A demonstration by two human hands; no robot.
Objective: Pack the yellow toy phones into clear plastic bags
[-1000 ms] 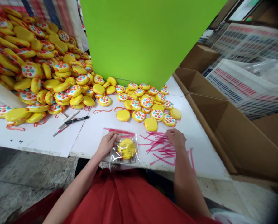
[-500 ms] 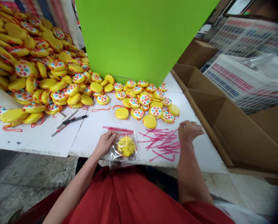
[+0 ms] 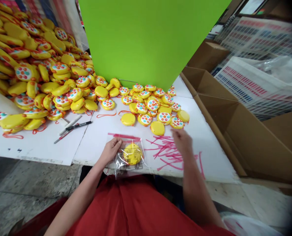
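Observation:
A clear plastic bag [image 3: 118, 164] lies at the table's front edge with a round yellow toy [image 3: 132, 153] inside, plain side up. My left hand [image 3: 111, 149] pinches the bag's upper left part, beside a pink strip [image 3: 123, 136] at its top. Above the right part of a spread of thin pink strips [image 3: 160, 147], my right hand [image 3: 182, 141] is closed, somewhat blurred, its fingertips near the yellow toys; what it holds, if anything, I cannot make out. One separate pink strip [image 3: 201, 164] lies right of my right forearm.
A large heap of yellow toys [image 3: 50, 72] fills the left, with a smaller group [image 3: 152, 104] ahead. Pens [image 3: 72, 127] lie left of centre. A green panel [image 3: 141, 39] stands behind. Open cardboard boxes [image 3: 246, 131] and a white crate [image 3: 254, 82] are at the right.
My right hand has moved left over the pink strips. A separate strip now shows to the right of my forearm. My left hand and the bag have stayed in place.

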